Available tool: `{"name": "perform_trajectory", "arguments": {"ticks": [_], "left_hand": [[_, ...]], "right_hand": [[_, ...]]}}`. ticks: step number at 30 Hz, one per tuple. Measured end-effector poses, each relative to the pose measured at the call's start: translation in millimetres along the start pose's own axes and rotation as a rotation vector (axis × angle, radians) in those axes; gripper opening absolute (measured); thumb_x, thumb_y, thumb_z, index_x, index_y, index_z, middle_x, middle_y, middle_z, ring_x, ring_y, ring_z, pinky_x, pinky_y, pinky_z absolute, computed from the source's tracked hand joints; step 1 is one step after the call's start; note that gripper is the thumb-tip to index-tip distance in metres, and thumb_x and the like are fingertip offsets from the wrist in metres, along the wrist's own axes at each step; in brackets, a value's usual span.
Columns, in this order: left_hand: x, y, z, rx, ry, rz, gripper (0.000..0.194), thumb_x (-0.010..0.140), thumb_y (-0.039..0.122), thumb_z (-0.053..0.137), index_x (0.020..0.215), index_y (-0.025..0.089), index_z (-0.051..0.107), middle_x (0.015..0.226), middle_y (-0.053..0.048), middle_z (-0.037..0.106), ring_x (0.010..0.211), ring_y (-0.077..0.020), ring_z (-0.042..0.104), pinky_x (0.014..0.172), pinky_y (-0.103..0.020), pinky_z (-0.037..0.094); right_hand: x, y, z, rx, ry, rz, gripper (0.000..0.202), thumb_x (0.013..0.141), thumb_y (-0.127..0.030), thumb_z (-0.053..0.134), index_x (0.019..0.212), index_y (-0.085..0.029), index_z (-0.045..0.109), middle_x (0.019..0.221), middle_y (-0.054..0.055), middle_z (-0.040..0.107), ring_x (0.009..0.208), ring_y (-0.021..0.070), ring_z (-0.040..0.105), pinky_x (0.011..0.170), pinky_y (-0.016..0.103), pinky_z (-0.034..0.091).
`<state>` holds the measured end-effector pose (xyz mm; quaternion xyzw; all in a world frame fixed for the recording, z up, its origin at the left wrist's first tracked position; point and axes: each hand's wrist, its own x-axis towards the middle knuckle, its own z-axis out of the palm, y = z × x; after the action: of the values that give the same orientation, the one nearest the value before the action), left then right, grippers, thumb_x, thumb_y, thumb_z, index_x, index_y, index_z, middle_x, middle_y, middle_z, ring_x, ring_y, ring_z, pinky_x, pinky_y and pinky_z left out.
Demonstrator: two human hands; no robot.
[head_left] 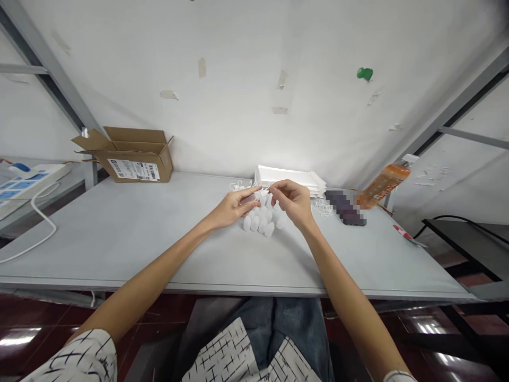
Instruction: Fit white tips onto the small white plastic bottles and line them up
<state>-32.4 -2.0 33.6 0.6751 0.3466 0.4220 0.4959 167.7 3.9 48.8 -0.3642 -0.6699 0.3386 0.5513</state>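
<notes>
Left hand [234, 206] grasps a small white piece [262, 194], right hand [293, 200] pinching at it; carton [137, 159] at ten o'clock on bench [159, 233].

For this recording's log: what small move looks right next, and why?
Probably steady the left hand and make a small adjustment with the right fingertips: both hands meet around small white material, whose exact fit is hidden, and white pieces stand close below, easily knocked.
</notes>
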Motion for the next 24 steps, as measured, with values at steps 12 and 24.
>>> {"name": "perform_trajectory", "arguments": {"ticks": [12,24], "left_hand": [[-2.5,4.2,4.1,0.053,-0.080,0.039,0.062,0.087,0.037,0.066,0.143,0.016,0.053,0.086,-0.005,0.069,0.058,-0.0086,0.040,0.052,-0.022,0.033],[-4.0,5.4,5.3,0.060,-0.021,-0.009,0.072,0.084,0.041,0.070,0.147,0.013,0.047,0.087,-0.008,0.070,0.047,-0.0057,0.041,0.043,-0.022,0.031]], "right_hand": [[-3.1,0.9,-3.9,0.161,-0.130,0.101,0.019,0.072,-0.034,0.075,0.075,-0.017,0.069,0.063,0.001,0.061,0.055,0.0133,0.059,0.042,0.023,0.041],[-6.9,1.4,-5.1,0.034,-0.237,0.100,0.028,0.072,-0.041,0.079,0.090,-0.019,0.078,0.063,0.001,0.065,0.052,0.0100,0.051,0.046,0.024,0.040]]}}
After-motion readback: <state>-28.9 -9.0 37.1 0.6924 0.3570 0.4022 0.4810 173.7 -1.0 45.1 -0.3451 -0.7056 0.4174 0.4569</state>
